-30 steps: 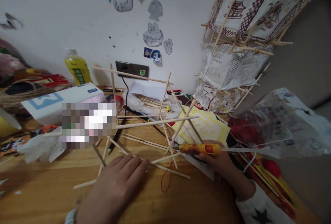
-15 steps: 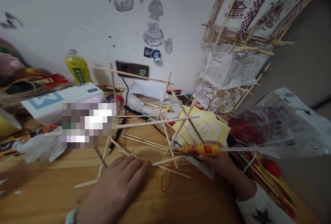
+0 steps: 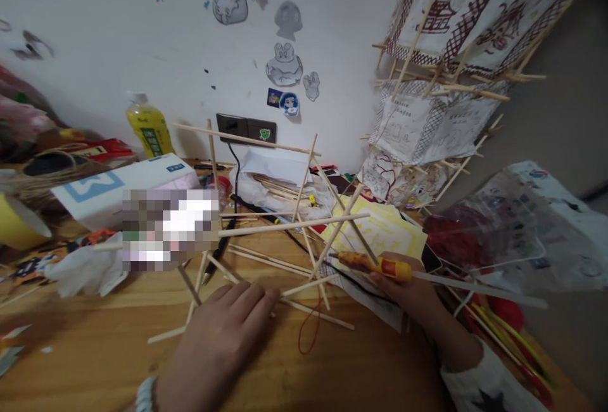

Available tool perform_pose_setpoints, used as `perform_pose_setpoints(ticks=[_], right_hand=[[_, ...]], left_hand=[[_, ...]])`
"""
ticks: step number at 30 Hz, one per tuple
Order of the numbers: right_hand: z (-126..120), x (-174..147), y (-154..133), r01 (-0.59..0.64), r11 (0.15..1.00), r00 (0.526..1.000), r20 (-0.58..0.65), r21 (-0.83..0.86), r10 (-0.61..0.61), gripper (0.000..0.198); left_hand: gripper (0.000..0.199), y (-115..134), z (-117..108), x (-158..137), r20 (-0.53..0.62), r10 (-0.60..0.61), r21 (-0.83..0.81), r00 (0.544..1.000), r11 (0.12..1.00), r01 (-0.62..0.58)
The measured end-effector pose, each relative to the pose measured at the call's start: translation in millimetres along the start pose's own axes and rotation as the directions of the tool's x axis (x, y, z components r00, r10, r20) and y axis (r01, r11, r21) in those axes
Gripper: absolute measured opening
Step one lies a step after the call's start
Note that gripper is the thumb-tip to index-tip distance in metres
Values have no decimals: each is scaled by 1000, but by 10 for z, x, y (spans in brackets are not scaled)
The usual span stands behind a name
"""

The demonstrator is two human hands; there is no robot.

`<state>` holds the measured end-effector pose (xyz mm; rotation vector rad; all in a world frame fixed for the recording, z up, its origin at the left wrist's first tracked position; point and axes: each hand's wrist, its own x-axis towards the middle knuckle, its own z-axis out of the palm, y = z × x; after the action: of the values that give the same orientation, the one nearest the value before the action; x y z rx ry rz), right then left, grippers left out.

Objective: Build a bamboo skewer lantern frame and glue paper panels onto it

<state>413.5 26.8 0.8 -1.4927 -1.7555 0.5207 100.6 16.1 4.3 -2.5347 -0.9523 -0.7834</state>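
Observation:
A frame of thin wooden sticks (image 3: pixel 294 229), tied or glued at crossings, stands on the wooden table in front of me. My left hand (image 3: pixel 228 329) lies over its near lower stick, fingers together and curled down onto it. A loop of red thread (image 3: pixel 311 329) hangs from the right corner joint. My right hand (image 3: pixel 403 288) grips a yellow-orange hot glue gun (image 3: pixel 396 269), with a long translucent glue stick (image 3: pixel 479 288) out of its back. The gun's nozzle points left, close to the frame's right corner; whether it touches cannot be made out.
Behind the frame lie loose sticks in a plastic bag (image 3: pixel 280 190) and a yellow-patterned paper (image 3: pixel 380 225). A tissue box (image 3: pixel 123 187) and a yellow drink bottle (image 3: pixel 149 127) stand left. A paper-covered stick lantern (image 3: pixel 427 120) rises at right, beside plastic bags (image 3: pixel 503 228). A black cable (image 3: pixel 289 234) crosses the table.
My right hand has moved a little right, and the glue gun now tilts with its nozzle higher and its back end lower. My left hand stays on the stick. The view has shifted slightly.

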Motion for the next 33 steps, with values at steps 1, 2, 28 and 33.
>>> perform_pose_setpoints(ticks=[1,2,28,33], right_hand=[[4,1,8,-4,999,1000,-22,-37,3,32],[8,1,15,-8,997,999,-46,-72,4,33],[32,-13,-19,-6,996,989,-150,-91,-8,30],[35,-16,-12,8,994,989,-148,-111,-24,31]], left_hand=[[29,0,28,-9,14,-5,7,1000,1000,5],[28,0,57,-20,19,-13,16,1000,1000,13],[31,27,129,-20,158,-128,36,979,992,124],[27,25,115,4,158,-138,6,978,990,139]])
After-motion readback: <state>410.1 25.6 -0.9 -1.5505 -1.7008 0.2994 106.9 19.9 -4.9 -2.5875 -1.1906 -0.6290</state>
